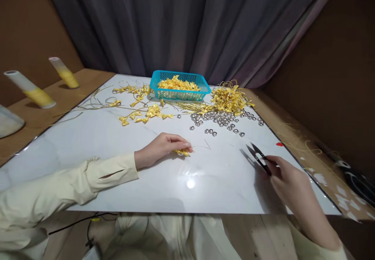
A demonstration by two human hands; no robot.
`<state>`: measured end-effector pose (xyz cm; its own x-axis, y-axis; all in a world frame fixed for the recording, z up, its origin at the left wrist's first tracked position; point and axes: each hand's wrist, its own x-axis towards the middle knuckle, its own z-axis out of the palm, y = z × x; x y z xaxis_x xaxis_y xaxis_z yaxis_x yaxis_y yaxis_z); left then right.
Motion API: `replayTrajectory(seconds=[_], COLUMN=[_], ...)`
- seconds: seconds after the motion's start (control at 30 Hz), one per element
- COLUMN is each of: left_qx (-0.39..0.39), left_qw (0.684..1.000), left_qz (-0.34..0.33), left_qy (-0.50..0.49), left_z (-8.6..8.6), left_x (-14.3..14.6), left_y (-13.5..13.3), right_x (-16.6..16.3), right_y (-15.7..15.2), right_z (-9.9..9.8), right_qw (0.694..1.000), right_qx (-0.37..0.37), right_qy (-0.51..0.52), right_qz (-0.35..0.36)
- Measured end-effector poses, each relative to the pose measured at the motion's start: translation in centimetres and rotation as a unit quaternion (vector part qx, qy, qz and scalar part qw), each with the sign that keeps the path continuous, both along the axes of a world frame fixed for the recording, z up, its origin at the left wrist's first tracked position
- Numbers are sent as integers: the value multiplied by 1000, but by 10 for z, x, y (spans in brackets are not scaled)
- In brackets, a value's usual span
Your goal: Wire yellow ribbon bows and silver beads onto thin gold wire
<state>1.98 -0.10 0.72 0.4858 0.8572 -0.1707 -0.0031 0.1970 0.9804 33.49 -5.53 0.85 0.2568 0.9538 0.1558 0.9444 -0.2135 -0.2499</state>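
Yellow bow piece (184, 153) lies on the white tabletop (158, 191), well to the near side of the blue basket (204, 82). Left hand (161, 149) clamped on it, fingers covering most; only the lower edge shows, so its full shape can't be made out. Fine thread (207, 144) trails right from the fingertips; its start is hidden.

Right hand (288, 180) well apart from the left, nearer and right of the basket, gripped round black snips (266, 167). Blades parted, tips toward the basket; handles partly lost in the palm.

Between left hand and basket: loose bows (154, 111), overlapping, not countable. Gold cords (189, 106) along the basket's near side. Right of basket, a tangled heap of bows (230, 99); nearer, scattered silver pieces (224, 120), some touching.

Far left of basket, two yellow-wound spools (39, 96), leaning in view; nearer, a pale object (10, 122), cut off by the frame. Far right and nearer, a dark tool (356, 180), blurred, kind uncertain. Curtain (175, 21) behind the basket.
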Motion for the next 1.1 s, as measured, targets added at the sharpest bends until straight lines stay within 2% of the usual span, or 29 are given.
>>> replayTrajectory(seconds=[0.07,0.13,0.2,0.27,0.33,0.43,0.57,1.1], left_qx=[1,-1,-1,3,8,13,24,28], left_qw=[1000,1000,1000,1000,1000,1000,1000,999], left_qz=[2,5,7,7,7,8,-2,-17], left_qy=[0,-3,-4,0,6,11,14,-3], left_z=[0,-1,-1,-1,0,1,1,0], left_x=[0,0,0,1,1,1,0,0], left_y=[0,0,0,1,0,0,1,0], right_x=[-6,-25,-51,-77,-97,-114,-122,-140], right_y=[-11,-19,-24,-24,-23,-17,-9,1], right_z=[4,9,15,18,19,17,15,11], right_qw=[983,948,925,918,919,921,919,935], right_qx=[-27,-41,-59,-74,-50,-34,-41,-3], right_qy=[182,313,370,376,368,351,337,268], right_qz=[17,42,60,100,133,167,201,233])
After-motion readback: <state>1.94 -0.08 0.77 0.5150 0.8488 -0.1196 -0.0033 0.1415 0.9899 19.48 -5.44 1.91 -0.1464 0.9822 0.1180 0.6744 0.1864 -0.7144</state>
